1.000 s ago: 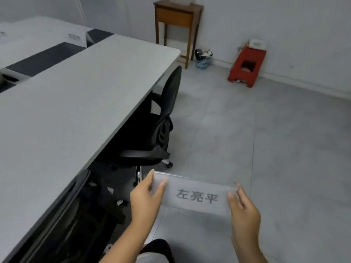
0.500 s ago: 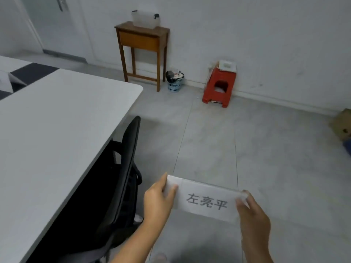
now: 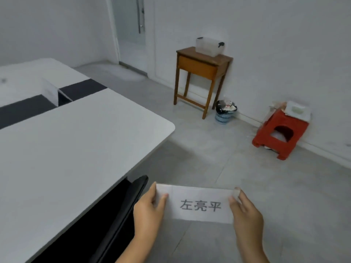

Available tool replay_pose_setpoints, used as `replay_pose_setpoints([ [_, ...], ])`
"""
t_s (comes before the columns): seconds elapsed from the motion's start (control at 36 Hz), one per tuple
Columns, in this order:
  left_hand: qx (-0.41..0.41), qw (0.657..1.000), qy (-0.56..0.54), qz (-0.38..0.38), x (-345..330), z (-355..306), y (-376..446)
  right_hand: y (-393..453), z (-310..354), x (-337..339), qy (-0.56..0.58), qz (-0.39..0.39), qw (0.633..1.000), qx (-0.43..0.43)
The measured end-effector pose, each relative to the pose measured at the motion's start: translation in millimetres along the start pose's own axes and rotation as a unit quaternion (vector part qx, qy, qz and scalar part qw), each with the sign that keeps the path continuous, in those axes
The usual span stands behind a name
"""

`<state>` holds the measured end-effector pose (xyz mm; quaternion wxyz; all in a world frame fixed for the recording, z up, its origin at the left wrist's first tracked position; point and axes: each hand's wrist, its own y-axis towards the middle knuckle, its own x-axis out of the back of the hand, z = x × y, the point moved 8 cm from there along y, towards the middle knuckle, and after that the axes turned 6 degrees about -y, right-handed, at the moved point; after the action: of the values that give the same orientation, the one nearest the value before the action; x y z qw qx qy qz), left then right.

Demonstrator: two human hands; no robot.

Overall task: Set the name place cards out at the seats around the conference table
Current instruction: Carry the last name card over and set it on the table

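Both hands gripping a name card (image 3: 199, 205) beside the table (image 3: 66, 145).
Left hand (image 3: 149, 211) and right hand (image 3: 247, 213) are pinching its ends above grey floor tiles (image 3: 209, 164).

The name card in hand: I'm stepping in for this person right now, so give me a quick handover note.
Left hand and right hand each pinch one end of the name card, held in the air beside the conference table, print facing you.
A black chair is tucked in just left of the card.
Done: one white card seems to stand at the table's far part.
Left: set this card down at a seat.
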<state>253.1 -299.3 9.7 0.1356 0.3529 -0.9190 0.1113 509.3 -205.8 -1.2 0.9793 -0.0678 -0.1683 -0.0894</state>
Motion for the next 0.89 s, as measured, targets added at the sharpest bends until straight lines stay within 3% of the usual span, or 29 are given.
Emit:
replay_pose_setpoints([
  [0.06,0.004,1.000,-0.004,-0.022,2,-8,10,21,16,-14,0.001,0.030,0.999,0.020],
  [0.22,0.035,0.983,-0.019,-0.179,50,-12,39,66,66,-116,-0.002,0.198,0.979,0.054],
  [0.53,0.106,0.930,0.001,-0.352,184,42,71,-3,141,-311,-0.038,0.437,0.889,0.128],
  [0.67,0.129,0.903,0.015,-0.410,240,78,90,-44,151,-389,-0.072,0.508,0.844,0.158],
  [0.89,0.172,0.871,0.020,-0.459,301,114,125,-84,158,-488,-0.090,0.551,0.819,0.134],
])
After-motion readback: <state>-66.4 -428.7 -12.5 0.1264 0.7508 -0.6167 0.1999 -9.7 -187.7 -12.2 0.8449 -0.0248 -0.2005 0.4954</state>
